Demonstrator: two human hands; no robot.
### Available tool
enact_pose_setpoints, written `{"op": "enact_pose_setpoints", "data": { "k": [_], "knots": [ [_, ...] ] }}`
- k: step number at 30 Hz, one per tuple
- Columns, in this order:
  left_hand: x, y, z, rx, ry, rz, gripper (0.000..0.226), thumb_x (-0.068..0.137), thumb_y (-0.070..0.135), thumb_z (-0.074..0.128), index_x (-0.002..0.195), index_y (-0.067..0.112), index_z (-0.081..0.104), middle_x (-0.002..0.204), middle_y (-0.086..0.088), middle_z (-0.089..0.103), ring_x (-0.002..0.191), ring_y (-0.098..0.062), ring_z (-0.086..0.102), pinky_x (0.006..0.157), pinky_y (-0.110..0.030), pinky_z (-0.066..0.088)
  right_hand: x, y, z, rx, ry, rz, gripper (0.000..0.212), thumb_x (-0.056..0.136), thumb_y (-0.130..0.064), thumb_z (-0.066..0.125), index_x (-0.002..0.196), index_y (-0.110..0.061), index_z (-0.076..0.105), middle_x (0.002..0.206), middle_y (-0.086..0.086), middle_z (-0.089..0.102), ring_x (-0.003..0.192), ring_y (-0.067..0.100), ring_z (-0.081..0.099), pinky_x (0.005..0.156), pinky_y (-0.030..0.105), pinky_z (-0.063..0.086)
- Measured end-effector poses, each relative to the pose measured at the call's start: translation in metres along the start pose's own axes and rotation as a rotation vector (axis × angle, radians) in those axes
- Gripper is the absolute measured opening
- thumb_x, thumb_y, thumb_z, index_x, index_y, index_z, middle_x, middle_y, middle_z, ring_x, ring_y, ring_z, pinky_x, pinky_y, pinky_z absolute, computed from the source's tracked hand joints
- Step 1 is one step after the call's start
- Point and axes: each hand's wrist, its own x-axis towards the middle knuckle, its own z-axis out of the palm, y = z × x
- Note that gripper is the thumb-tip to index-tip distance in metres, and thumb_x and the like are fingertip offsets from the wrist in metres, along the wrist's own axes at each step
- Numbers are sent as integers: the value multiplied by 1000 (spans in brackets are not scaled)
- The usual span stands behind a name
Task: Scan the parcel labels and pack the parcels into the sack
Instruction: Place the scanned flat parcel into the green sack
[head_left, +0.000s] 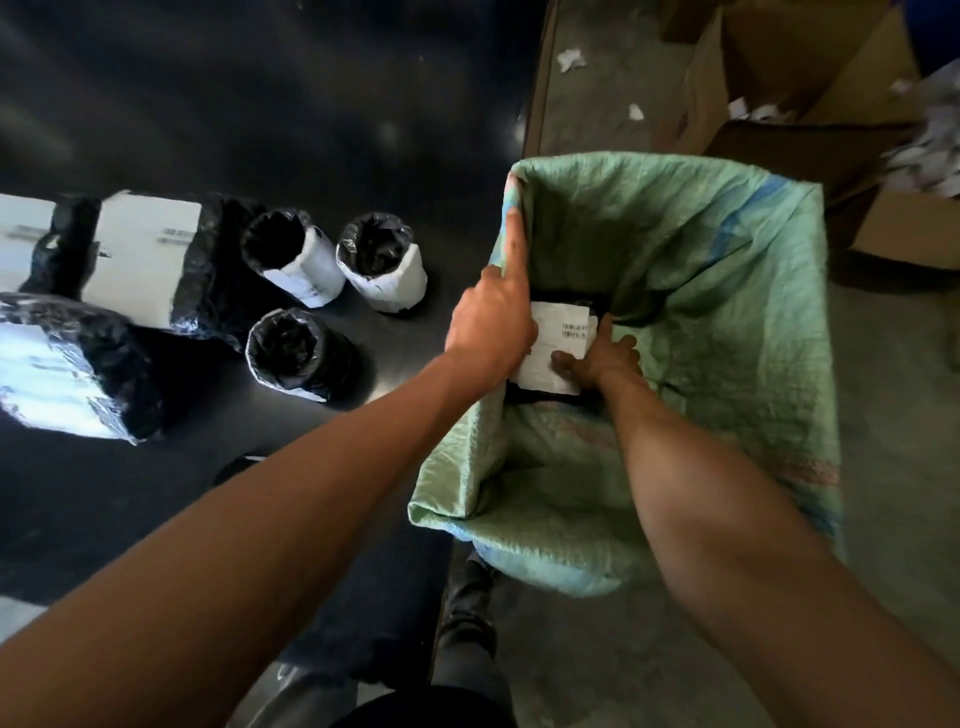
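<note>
Black-wrapped parcel (558, 353), white barcode label up, in right hand (602, 361) grip; left hand (493, 317) pinches sack (701, 260) rim.

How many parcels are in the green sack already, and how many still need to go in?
Only one shows inside: a black parcel with a white label, low in the green sack. The right hand rests on it while the left hand holds the sack's edge open. Left on the dark table: three round black parcels and two bigger ones. Whether those are scanned can't be told.
</note>
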Motion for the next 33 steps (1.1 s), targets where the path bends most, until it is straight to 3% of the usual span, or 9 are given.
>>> {"op": "enact_pose_setpoints", "data": {
  "k": [4,10,14,17,22,24,28,30,33],
  "knots": [
    [-13,7,-6,-76,-48,-19,97,94,16,54,160,27,-16,120,-20,59,100,-43,64,82,-48,48,-32,8,-27,56,142,-56,104,90,-61,67,166,-24,6,167,25,15,152,45,23,122,49,28],
    [-32,-13,-34,-210,-87,-36,90,94,65,46,162,33,-5,145,-18,44,122,-44,55,98,-51,44,-114,-19,-73,256,353,-158,82,92,-58,64,159,-26,29,162,16,34,149,38,33,121,49,32],
    [-39,-56,-71,-191,-43,23,87,95,67,42,163,24,9,153,-19,39,136,-39,46,107,-48,39,-181,-58,-97,309,438,-235,82,96,-59,59,162,-25,23,164,14,28,152,31,27,123,46,27],
    [-50,-109,-105,-184,9,49,84,96,63,47,162,21,15,155,-19,36,140,-39,41,111,-47,37,-228,-100,-94,306,491,-304,81,96,-59,59,161,-24,26,162,12,33,149,32,34,119,44,30],
    [-73,-229,-163,-142,146,0,81,96,56,54,160,15,23,150,-24,40,138,-42,41,111,-46,36,-296,-177,-28,350,408,-478,77,92,-57,66,155,-25,37,147,11,50,130,28,57,109,36,45],
    [-83,-282,-179,-96,213,-26,83,95,56,57,159,14,25,149,-26,39,138,-44,40,112,-48,34,-317,-201,14,321,337,-539,79,86,-65,65,152,-31,39,142,7,54,118,24,65,105,40,51],
    [-111,-374,-194,-69,260,-90,98,89,58,64,162,17,15,152,-25,32,139,-44,34,115,-51,30,-349,-228,94,291,314,-553,66,80,-70,60,138,-38,53,126,-3,64,90,13,71,95,41,56],
    [-127,-414,-194,-37,226,-112,108,84,64,69,164,24,8,153,-26,26,139,-46,31,115,-53,30,-363,-236,132,297,406,-512,63,78,-74,55,130,-39,56,120,-6,66,93,18,72,93,42,56],
    [-140,-459,-191,7,119,-120,123,75,64,77,162,36,-6,157,-28,13,140,-50,28,116,-58,31,-383,-244,182,269,495,-440,59,85,-67,62,134,-34,54,128,-4,61,104,23,70,93,43,55]
  ]
}}
